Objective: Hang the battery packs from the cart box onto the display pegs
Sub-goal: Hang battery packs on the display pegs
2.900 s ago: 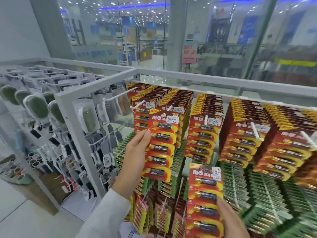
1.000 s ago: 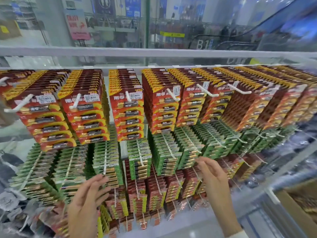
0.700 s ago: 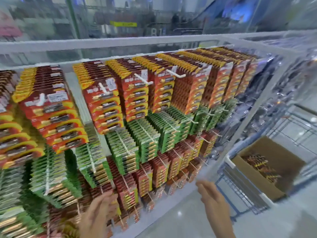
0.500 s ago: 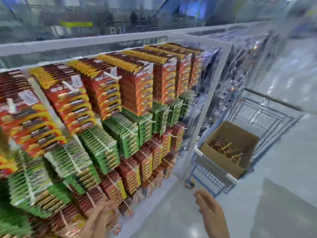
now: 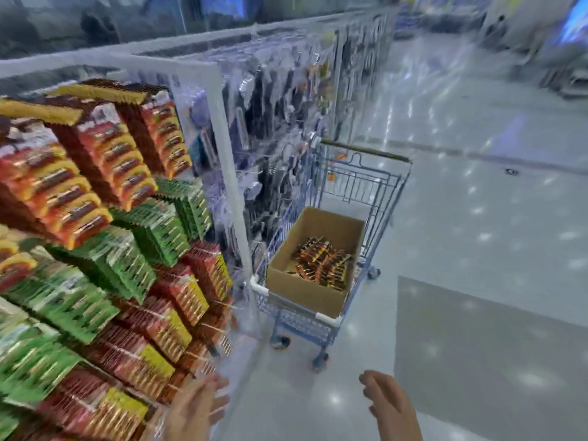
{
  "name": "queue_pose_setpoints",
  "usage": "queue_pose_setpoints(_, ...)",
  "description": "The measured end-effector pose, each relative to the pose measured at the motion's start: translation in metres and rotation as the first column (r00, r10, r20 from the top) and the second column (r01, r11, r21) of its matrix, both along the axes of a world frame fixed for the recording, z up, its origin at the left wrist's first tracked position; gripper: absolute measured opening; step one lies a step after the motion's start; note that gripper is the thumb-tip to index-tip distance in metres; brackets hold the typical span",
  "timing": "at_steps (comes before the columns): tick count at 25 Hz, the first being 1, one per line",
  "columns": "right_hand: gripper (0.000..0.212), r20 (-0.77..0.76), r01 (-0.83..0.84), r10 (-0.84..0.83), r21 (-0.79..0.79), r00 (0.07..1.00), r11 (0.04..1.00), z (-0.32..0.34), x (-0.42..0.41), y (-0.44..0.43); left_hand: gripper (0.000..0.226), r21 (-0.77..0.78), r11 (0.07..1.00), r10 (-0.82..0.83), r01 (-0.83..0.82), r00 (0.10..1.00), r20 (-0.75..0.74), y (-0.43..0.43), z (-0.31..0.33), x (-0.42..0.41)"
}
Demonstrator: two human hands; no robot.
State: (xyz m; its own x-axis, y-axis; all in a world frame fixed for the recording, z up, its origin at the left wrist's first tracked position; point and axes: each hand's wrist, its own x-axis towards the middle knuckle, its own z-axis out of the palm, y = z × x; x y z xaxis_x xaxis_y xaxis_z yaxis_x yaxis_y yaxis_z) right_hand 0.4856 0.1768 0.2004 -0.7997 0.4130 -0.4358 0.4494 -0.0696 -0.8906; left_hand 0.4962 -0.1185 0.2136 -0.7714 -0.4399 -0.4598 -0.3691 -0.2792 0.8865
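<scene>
Change vs. 0.5 s ago: view swung further right. The cart (image 5: 386,198) now sits near frame centre rather than right of centre, and more open floor (image 5: 477,237) shows to the right of it. Fewer columns of the display rack (image 5: 229,173) are in frame. Compared with 2.9 s ago, when both hands were on red packs at the pegs, both hands now carry nothing.

Hands: left hand (image 5: 194,409) is low in frame, nearer than the cart and to its left, just beside the lowest hung packs. Its fingers are spread and empty, and it is blurred. Right hand (image 5: 389,405) is nearer than the cart, over bare floor, with its fingers loosely extended and empty. Neither touches the cart.

Containers: the cart stands just right of the rack's end post. A cardboard box (image 5: 302,294) fills the cart's front part, top open. Inside, a loose heap of red-and-yellow battery packs (image 5: 321,262) lies against the box's right side, with bare cardboard showing at its left. The count is not readable.

Left of the cart: hung red packs (image 5: 105,160) in the upper row, green packs (image 5: 159,230) below. The pegs are too blurred to resolve.
</scene>
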Motion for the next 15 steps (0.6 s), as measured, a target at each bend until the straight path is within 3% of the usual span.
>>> queue_pose_setpoints(8,0.009,0.003,0.035,-0.035,-0.043,0.999,0.998,-0.011,-0.079,0.047,0.018,-0.099,0.982,-0.159,0.161,0.987,0.024,0.078,-0.002,-0.106)
queue_pose_setpoints(15,0.010,0.065,0.108,-0.105,-0.045,0.992,0.993,-0.029,-0.198,0.060,0.019,-0.108,0.949,-0.291,0.295,0.955,0.051,0.100,-0.022,-0.251)
